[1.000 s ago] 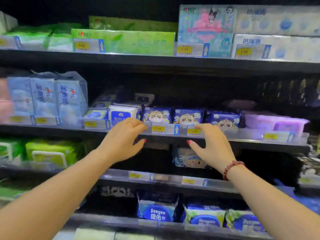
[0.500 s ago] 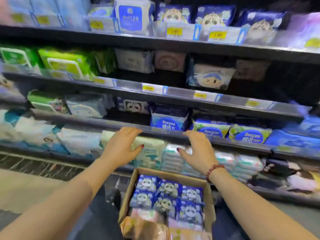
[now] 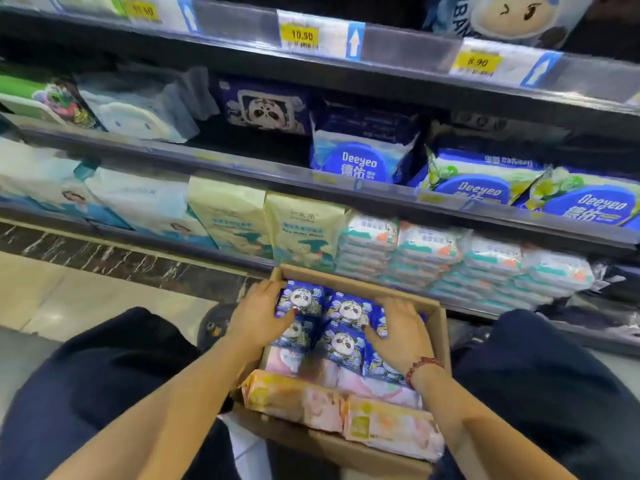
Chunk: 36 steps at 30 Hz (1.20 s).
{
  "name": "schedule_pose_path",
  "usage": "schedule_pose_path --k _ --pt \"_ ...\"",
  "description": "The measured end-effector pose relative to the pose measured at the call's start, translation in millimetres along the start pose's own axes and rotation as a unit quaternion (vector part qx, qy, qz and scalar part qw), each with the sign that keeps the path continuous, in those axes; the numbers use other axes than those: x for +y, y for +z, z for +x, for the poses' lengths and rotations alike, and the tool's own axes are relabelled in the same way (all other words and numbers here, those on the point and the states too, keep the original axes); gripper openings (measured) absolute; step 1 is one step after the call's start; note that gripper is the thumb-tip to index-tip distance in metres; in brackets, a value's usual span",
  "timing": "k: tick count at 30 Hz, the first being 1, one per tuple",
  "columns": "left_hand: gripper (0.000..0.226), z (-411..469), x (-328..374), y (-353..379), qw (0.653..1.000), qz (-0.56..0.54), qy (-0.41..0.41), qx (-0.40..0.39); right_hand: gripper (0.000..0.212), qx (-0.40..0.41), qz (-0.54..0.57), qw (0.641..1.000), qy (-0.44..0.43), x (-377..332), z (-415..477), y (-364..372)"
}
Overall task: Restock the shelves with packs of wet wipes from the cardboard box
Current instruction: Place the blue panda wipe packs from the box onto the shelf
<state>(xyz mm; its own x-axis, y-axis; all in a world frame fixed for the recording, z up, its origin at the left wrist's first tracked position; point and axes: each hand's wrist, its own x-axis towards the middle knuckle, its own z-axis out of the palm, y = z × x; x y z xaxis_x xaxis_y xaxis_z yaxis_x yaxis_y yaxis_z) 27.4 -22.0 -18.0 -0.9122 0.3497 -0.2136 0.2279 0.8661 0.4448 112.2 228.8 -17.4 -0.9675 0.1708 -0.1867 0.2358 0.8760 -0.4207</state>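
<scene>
An open cardboard box [image 3: 363, 285] stands on the floor between my knees, in front of the shelves. Its far half holds several blue wet wipe packs with a panda face [image 3: 346, 310]. My left hand [image 3: 258, 318] grips the far left blue pack [image 3: 302, 299], with the thumb across its front. My right hand [image 3: 401, 332] lies over the right-hand column and clasps a blue pack [image 3: 380, 322] between thumb and fingers. A matching panda pack [image 3: 263, 110] stands on a shelf above.
Pink packs [image 3: 287, 362] and orange packs [image 3: 294, 400] fill the box's near half. The bottom shelf [image 3: 242, 256] right behind the box is packed with cream bags and stacked white packs. Blue Deeyeo packs [image 3: 360, 161] sit one shelf up. Tiled floor [image 3: 69, 299] lies to the left.
My view has dropped from the upper shelves down to the box. Both hands came down from shelf height into the box and took hold of blue panda packs.
</scene>
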Motion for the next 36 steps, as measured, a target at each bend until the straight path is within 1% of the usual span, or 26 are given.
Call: schedule_pose_path --k 1,3,6,7,9,11,13,14,16,17,19,21,23,24,27,29,31,33,36 --pt "0.071 2 -9 14 1.0 -0.022 -0.012 -0.015 0.049 -0.02 -0.009 1.0 0.021 12 -1 12" --pt "0.07 3 -21 38 0.997 -0.06 -0.034 -0.031 0.049 -0.053 -0.022 0.996 0.07 35 -2 33" --pt "0.048 5 -28 64 0.994 -0.078 -0.066 -0.047 0.056 -0.062 0.038 0.982 0.174 60 -2 62" --pt "0.045 6 -30 72 0.992 -0.086 -0.079 -0.053 0.058 -0.059 0.063 0.975 0.204 65 -2 70" --pt "0.049 10 -31 86 0.987 -0.105 -0.111 -0.051 0.062 -0.052 0.092 0.964 0.245 73 -2 86" --pt "0.053 16 -33 95 0.981 -0.109 -0.154 -0.043 0.065 -0.041 0.103 0.958 0.265 80 -1 101" --pt "0.051 22 -38 102 0.977 -0.108 -0.177 -0.056 0.063 -0.03 0.108 0.954 0.279 88 1 113" --pt "0.054 26 -40 107 0.974 -0.117 -0.184 -0.066 0.06 -0.016 0.11 0.953 0.282 92 2 119" --pt "0.071 34 -57 127 0.962 -0.155 -0.208 -0.081 0.055 0.017 0.104 0.949 0.296 101 5 131" --pt "0.076 37 -69 141 0.957 -0.177 -0.216 -0.079 0.056 0.028 0.102 0.944 0.312 105 6 136" --pt "0.071 41 -78 157 0.95 -0.206 -0.226 -0.055 0.06 0.045 0.129 0.926 0.351 111 7 140" --pt "0.066 42 -60 143 0.945 -0.22 -0.241 -0.036 0.061 0.045 0.184 0.896 0.402 114 8 142" --pt "0.058 47 -55 141 0.936 -0.224 -0.267 -0.046 0.061 0.03 0.225 0.871 0.436 117 9 143" --pt "0.058 51 -55 142 0.93 -0.226 -0.284 -0.054 0.06 0.028 0.237 0.864 0.444 120 9 143" --pt "0.068 62 -59 141 0.909 -0.224 -0.335 -0.104 0.053 0.028 0.281 0.842 0.459 122 10 138" --pt "0.062 66 -58 140 0.906 -0.222 -0.338 -0.126 0.05 0.028 0.31 0.833 0.458 121 8 134" --pt "0.048 63 -54 141 0.915 -0.208 -0.325 -0.117 0.046 0.023 0.319 0.833 0.45 118 5 132" --pt "0.049 57 -51 143 0.92 -0.196 -0.326 -0.093 0.046 0.021 0.32 0.839 0.44 117 3 132" --pt "0.052 47 -48 147 0.915 -0.201 -0.341 -0.075 0.048 0.022 0.346 0.832 0.432 116 3 133"
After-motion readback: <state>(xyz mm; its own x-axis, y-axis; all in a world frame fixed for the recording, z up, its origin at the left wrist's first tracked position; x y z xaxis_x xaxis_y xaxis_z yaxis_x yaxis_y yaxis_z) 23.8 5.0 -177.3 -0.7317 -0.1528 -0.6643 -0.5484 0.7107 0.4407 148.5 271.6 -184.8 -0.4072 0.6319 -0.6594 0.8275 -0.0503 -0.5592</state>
